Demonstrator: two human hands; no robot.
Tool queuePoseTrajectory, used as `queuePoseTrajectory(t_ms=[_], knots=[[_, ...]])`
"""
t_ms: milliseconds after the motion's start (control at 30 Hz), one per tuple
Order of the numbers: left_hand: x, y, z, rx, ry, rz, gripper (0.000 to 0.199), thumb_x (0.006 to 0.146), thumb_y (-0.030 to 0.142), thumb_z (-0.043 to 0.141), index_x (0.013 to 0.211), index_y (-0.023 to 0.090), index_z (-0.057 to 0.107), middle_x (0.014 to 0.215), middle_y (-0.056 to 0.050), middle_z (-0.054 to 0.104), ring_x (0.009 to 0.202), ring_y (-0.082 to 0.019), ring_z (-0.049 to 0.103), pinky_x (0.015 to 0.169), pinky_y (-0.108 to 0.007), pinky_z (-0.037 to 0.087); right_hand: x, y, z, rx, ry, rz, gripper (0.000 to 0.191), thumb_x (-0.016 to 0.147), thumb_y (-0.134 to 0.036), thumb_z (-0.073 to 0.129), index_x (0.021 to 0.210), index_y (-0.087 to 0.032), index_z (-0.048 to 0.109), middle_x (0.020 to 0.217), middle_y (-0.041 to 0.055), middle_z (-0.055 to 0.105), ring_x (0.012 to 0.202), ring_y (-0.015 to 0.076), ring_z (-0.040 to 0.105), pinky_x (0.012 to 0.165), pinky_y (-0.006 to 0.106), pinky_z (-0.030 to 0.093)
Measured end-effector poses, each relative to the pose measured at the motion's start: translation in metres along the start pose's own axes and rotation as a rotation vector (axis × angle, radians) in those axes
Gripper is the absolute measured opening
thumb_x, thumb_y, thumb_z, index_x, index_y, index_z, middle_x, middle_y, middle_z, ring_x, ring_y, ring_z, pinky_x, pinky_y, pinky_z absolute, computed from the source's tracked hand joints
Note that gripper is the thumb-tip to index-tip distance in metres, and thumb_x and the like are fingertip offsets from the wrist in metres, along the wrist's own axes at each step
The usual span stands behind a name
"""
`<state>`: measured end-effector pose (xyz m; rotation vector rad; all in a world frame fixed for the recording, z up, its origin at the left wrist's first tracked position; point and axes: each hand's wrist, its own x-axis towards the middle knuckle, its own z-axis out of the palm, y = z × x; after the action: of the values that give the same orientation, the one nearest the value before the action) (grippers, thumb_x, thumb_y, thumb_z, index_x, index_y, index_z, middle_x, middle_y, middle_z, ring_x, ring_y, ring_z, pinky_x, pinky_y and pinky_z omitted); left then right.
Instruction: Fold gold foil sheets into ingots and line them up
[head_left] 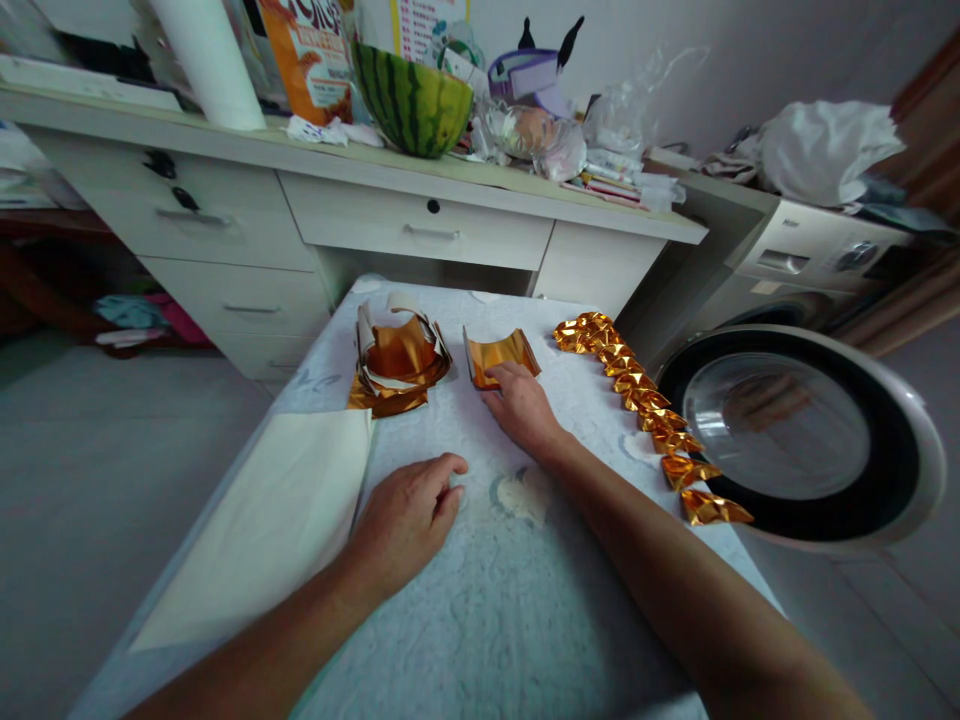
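My right hand (521, 405) reaches forward with its fingertips resting on the near edge of a small stack of curved gold foil paper (499, 350). Its thumb sits apart from the fingers, just off the stack's edge. Lower and to the left, my left hand (405, 515) rests over the cloth, fingers loosely bent and a gap between index finger and thumb, with nothing seen in it. Beyond it lies a larger pile of curled gold foil paper (401, 355) with pale backing. Folded gold paper pieces (637, 392) form an overlapping row along the right side.
A pale paper sheet (262, 530) lies on the table's left side, on a light patterned cloth (480, 620). An open washing machine door (802, 435) stands beside the right edge. Behind is a white desk (420, 225) bearing half a watermelon (411, 100) and clutter.
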<state>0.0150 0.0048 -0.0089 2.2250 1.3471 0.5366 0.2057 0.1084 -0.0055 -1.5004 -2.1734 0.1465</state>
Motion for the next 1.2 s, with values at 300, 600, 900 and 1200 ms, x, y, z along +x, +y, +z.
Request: queuePoseTrajectory(t_ms=[300, 600, 900, 1200], knots=[[-0.001, 0.002, 0.0, 0.024, 0.005, -0.007, 0.017, 0.089, 0.018, 0.047, 0.102, 0.022, 0.058, 0.079, 0.0, 0.067, 0.077, -0.018, 0.065, 0.07, -0.029, 0.044, 0.012, 0.006, 0.019, 0.117, 0.051, 0.076, 0.022, 0.084, -0.017, 0.063, 0.105, -0.013, 0.067, 0.107, 0.0113, 0.068, 0.102, 0.0224, 0.06, 0.094, 0.033, 0.044], [0.0, 0.001, 0.001, 0.024, -0.009, -0.016, 0.017, 0.089, 0.018, 0.048, 0.101, 0.021, 0.059, 0.084, -0.002, 0.069, 0.082, -0.02, 0.065, 0.073, -0.031, 0.046, 0.01, 0.006, 0.02, 0.119, 0.053, 0.039, 0.023, 0.093, -0.015, 0.047, 0.094, -0.018, 0.07, 0.102, 0.0076, 0.071, 0.1, 0.0201, 0.061, 0.093, 0.03, 0.043], [0.0, 0.0, 0.002, 0.019, -0.01, -0.007, 0.017, 0.089, 0.017, 0.048, 0.102, 0.021, 0.059, 0.086, -0.002, 0.069, 0.083, -0.02, 0.065, 0.075, -0.032, 0.046, 0.01, 0.002, 0.021, 0.071, 0.136, 0.155, 0.028, 0.092, -0.015, 0.046, 0.082, -0.016, 0.072, 0.088, 0.0098, 0.073, 0.087, 0.0221, 0.065, 0.083, 0.03, 0.045], [0.001, 0.002, 0.001, 0.024, -0.021, -0.015, 0.017, 0.088, 0.016, 0.049, 0.102, 0.02, 0.059, 0.085, -0.002, 0.069, 0.082, -0.02, 0.065, 0.074, -0.031, 0.046, 0.01, 0.006, 0.023, 0.103, 0.195, 0.19, 0.02, 0.089, -0.016, 0.054, 0.083, -0.016, 0.073, 0.086, 0.0082, 0.073, 0.083, 0.0205, 0.065, 0.079, 0.029, 0.046]])
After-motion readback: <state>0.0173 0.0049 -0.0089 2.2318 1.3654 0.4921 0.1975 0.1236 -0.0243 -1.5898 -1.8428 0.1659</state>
